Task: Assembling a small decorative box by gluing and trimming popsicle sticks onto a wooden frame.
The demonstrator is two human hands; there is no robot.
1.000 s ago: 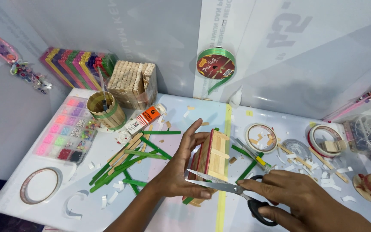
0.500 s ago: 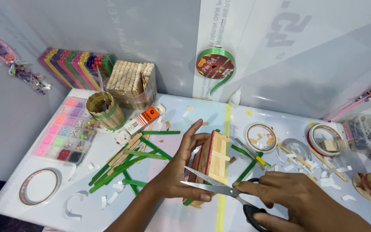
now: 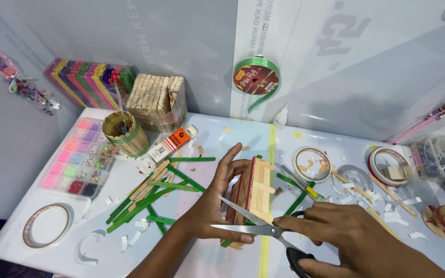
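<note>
Left hand clasps a small box of craft sticks, fingers spread up its left face and thumb curled under the near end, keeping it on edge at the middle of the white table. Right hand grips black-handled scissors, fingers closed through the loops. A second ago the blades lay nearly shut and low against the box's near edge; now they gape wide, the upper blade slanting up across the box's face and the lower one pointing left over the left thumb. The box and the left hand have hardly shifted.

From the left edge: a roll of clear tape lies flat, then a tray of coloured beads, a stick-built cup with a green band, and loose green and plain sticks scattered beside the left wrist. A glue tube lies behind them. Against the pale wall lean coloured stick bundles and a stack of plain sticks; a green ribbon spool hangs above. Rightward sit two more tape rolls among paper scraps.
</note>
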